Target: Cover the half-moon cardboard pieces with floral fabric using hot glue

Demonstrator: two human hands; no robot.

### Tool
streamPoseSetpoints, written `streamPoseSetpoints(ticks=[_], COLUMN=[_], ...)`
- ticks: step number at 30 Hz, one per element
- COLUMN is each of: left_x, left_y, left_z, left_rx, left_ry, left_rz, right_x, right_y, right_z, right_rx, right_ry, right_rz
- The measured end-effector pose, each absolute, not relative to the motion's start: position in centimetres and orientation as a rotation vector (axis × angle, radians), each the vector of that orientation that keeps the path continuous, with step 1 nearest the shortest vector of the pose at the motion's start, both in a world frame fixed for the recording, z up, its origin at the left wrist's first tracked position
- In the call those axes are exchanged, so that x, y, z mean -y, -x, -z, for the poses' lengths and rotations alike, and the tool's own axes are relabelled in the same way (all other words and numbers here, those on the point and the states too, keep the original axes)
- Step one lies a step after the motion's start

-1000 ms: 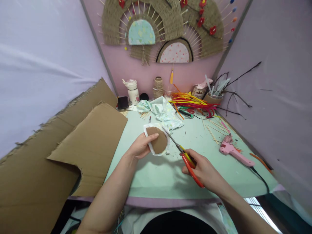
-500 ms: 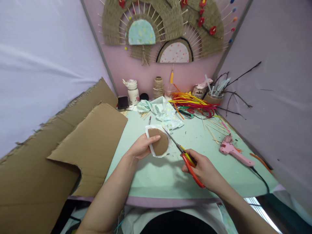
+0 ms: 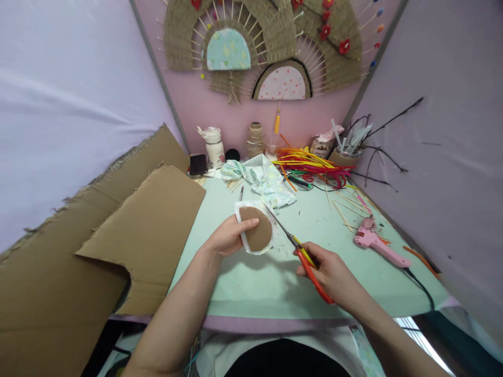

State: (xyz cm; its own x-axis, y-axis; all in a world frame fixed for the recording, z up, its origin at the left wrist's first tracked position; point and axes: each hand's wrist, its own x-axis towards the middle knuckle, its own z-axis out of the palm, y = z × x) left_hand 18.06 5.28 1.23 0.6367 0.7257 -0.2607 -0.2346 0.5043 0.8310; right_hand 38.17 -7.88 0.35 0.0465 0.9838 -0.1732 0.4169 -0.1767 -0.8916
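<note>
My left grip (image 3: 227,238) pinches the white-rimmed cardboard (image 3: 260,233); my right grip (image 3: 332,269) wraps the scissors (image 3: 304,258), pointing to eleven o'clock. The bottle (image 3: 214,152) print is unreadable. Open tabletop (image 3: 251,293) reaches six o'clock.

Single head-worn view, forward and down

One camera rides on the person's head and looks forward and down across the tabletop (image 3: 243,288), whose near edge (image 3: 259,325) runs low in view, just beyond the wearer's dark clothing (image 3: 286,361). Both forearms reach in from the bottom, so the left hand (image 3: 231,235) and right hand (image 3: 326,272) lie near the middle, fairly close to the lens. The pink back wall (image 3: 188,112), farther off, faces the camera at the top, while a pale left wall (image 3: 70,78) and right wall (image 3: 444,68) slant in from the sides
</note>
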Motion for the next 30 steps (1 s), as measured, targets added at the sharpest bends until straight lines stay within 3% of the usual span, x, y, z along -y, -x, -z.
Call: streamPoseSetpoints(ticks=[30], left_x=[-5.5], left_y=[-17.8], left_z=[-0.6], left_rx=[-0.627], left_ry=[-0.971], left_rz=[-0.543], right_x=[8.7], right_y=[-38.8], right_z=[-1.1], right_rx=[1.499], right_ry=[1.793], right_rz=[-1.059])
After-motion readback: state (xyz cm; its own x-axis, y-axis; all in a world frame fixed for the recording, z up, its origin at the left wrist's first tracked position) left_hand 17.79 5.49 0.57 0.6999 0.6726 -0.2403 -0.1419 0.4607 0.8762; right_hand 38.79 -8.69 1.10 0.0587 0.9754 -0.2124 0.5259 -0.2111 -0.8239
